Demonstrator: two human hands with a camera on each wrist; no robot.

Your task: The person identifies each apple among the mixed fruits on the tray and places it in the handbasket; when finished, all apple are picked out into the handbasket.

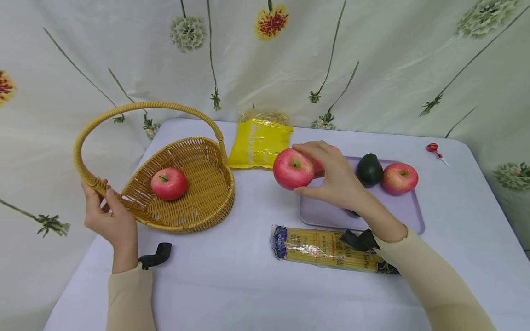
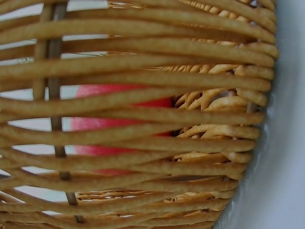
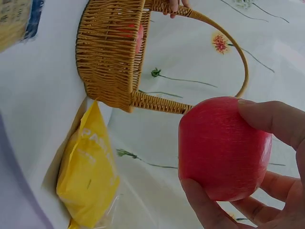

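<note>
My right hand [image 1: 331,172] grips a red apple [image 1: 293,168] between thumb and fingers, held up over the near-left corner of the lilac tray [image 1: 314,218]. In the right wrist view the same apple [image 3: 221,150] fills the palm side of the hand. My left hand [image 1: 109,214] holds the handle base of a wicker basket [image 1: 207,225] on the left of the table. Inside the basket lies another red apple [image 1: 169,183], glimpsed through the weave in the left wrist view. On the tray are a dark green avocado [image 1: 369,170] and a red apple [image 1: 400,179]; one more apple is partly hidden behind my right hand.
A yellow pasta bag [image 1: 261,145] stands behind, between basket and tray. A long spaghetti packet [image 1: 327,248] lies in front of the tray, partly under my right forearm. A red lollipop [image 1: 432,148] rests at the far right. A flowered cloth [image 1: 372,69] hangs behind the table.
</note>
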